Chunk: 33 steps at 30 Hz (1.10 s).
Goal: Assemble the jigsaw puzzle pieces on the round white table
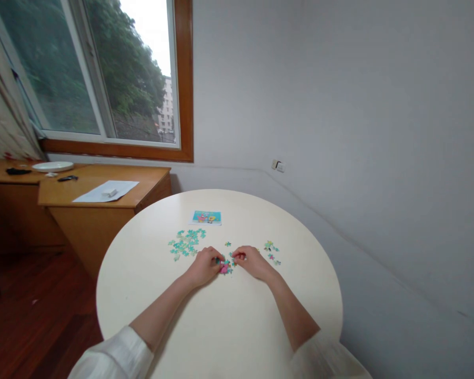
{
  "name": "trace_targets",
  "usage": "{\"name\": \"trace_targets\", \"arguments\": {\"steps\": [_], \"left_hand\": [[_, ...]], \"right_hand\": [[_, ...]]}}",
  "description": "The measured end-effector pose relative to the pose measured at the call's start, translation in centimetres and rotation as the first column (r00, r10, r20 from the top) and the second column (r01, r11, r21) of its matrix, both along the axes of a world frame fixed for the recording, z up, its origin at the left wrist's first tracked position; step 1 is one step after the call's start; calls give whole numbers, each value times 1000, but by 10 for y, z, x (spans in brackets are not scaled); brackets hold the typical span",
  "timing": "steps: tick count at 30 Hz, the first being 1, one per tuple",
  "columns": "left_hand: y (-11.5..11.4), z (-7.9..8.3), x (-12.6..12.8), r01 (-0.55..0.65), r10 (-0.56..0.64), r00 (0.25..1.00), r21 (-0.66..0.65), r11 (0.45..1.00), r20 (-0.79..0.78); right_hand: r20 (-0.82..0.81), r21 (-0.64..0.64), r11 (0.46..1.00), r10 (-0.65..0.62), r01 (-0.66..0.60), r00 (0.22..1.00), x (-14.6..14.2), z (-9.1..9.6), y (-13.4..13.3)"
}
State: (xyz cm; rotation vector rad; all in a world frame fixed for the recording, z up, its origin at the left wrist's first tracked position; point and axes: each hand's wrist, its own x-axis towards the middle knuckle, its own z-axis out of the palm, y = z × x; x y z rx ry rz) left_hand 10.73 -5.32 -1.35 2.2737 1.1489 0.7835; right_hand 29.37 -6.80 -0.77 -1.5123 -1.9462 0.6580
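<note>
Between my hands lies a small cluster of joined jigsaw puzzle pieces [224, 269], pink in the middle with teal around it. My left hand [204, 266] rests at the cluster's left edge, thumb and fingers pinched on a puzzle piece there; the fingers cover most of it. On the other side my right hand [253, 261] pinches a small puzzle piece [231, 255] at the cluster's upper right, partly hidden by the fingertips. One loose teal piece [228, 243] lies just beyond the cluster.
A spread of teal puzzle pieces [185, 243] lies to the left, several more pieces [272, 247] to the right. The picture card [206, 218] is farther back on the round white table [221, 326]. A wooden desk [154, 184] stands behind left, with paper [90, 193] on it.
</note>
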Motion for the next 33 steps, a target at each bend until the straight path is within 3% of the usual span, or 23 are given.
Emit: {"name": "trace_targets", "arguments": {"steps": [10,15,22,33], "left_hand": [[-3,2,1,12,-13,999,17,1000,45],[-6,7,1,72,-73,997,28,997,21],[-4,2,-3,180,-179,984,49,982,-25],[-7,3,-1,103,-104,990,-14,995,-100]], "right_hand": [[35,35,999,-19,18,999,0,3,-2],[101,56,998,-29,23,994,4,6,-4],[117,44,999,-18,13,993,5,3,-3],[130,22,1000,-21,18,991,4,8,-6]]}}
